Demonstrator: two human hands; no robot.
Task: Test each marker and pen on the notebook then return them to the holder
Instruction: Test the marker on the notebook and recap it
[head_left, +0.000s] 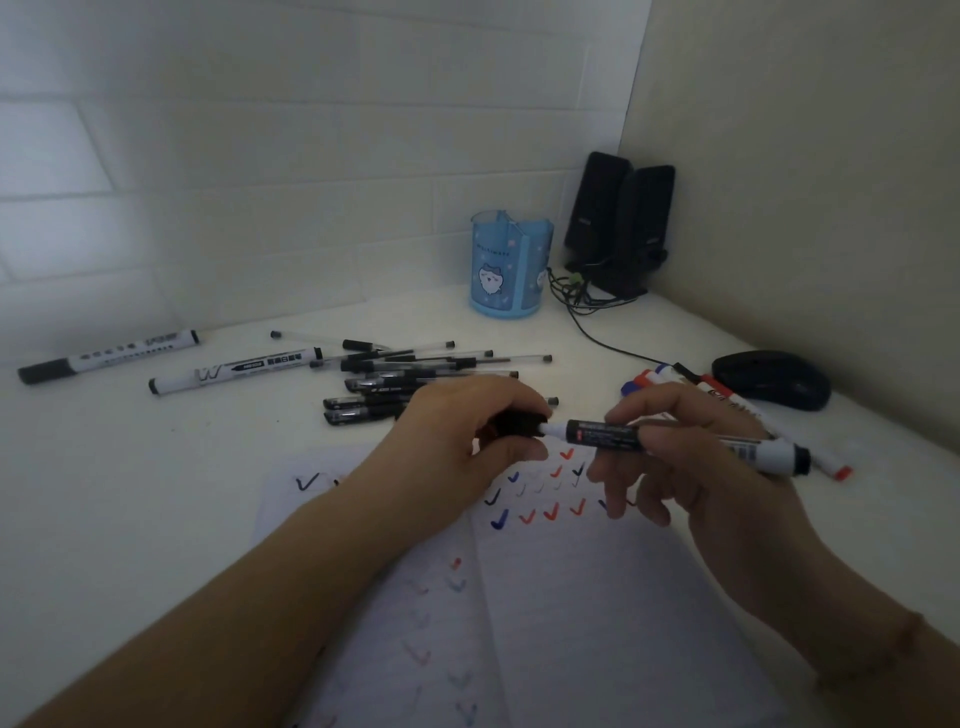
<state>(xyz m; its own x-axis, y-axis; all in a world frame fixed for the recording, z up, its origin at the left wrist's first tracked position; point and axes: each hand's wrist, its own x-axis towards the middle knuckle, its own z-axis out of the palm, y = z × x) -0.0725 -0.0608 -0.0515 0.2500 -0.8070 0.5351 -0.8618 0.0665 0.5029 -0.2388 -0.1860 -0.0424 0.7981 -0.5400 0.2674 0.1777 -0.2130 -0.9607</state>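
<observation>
Holding a black marker (608, 434) over the notebook (571, 597), the right hand (691, 467) pinches its body while the left hand (467, 431) grips the cap (519, 423); the blue holder (509, 265) stands far back on the surface (156, 493)

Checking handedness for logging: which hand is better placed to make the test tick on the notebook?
Likely the right hand: it grips the black marker barrel over the notebook, while the left hand holds its cap.

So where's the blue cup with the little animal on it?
In the head view the blue holder stands at the back of the desk against the wall, right of centre, just left of the black speakers and behind the pile of pens.
</observation>
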